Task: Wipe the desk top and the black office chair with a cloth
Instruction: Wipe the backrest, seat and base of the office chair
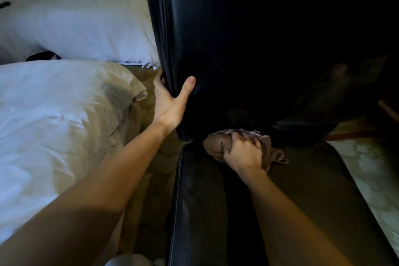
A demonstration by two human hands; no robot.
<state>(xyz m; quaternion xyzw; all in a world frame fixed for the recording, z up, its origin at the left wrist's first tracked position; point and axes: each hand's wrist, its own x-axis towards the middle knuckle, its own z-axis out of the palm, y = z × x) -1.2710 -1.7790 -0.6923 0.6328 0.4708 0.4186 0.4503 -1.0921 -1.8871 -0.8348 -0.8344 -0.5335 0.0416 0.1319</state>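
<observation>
Right hand (243, 153): fingers curled tight round a bunched cloth (216, 143), pressed into the crease of the black chair (259, 28) where seat (302, 190) meets backrest (194, 17). Left hand (170, 101): grips the backrest's left edge, thumb on the front face, fingers wrapped behind, bracing it. Step in hand, by judgement: wiping the crease. Method advised: hold the brace firm so the back does not swing, draw the cloth along the seam in one direction, and turn it to a clean face. The loose tail of cloth may snag. Bed (54, 114) lies just left. Tabletop: not identifiable in view.
</observation>
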